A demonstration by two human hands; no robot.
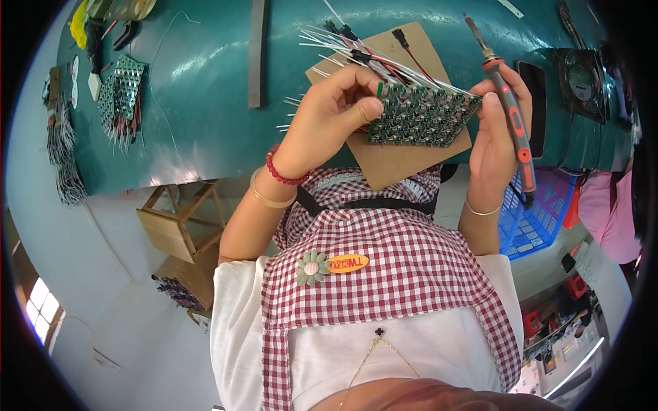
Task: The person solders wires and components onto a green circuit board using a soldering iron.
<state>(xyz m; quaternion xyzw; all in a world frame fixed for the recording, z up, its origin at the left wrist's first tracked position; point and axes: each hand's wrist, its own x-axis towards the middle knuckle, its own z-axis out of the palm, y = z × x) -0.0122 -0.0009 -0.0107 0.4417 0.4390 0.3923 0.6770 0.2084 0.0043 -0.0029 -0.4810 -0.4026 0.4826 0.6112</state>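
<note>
A green circuit board panel (425,115), studded with rows of small parts, is held up tilted above a piece of brown cardboard (373,161). My left hand (336,113) pinches its left edge between thumb and fingers. At the panel's right corner are the fingertips of my right hand (497,127), which also grips a soldering iron (515,120) with a lit red light, its tip pointing up and away. Behind the panel, white wires (322,42) and red-and-black leads with black connectors (399,38) stick out; where they join the board is hidden.
A dark metal bar (258,55) lies on the green table (199,89). More circuit boards (123,92) and wire bundles (65,157) sit at the left. A black phone (531,103) and a black fan-like device (580,82) are at the right, above a blue crate (538,212).
</note>
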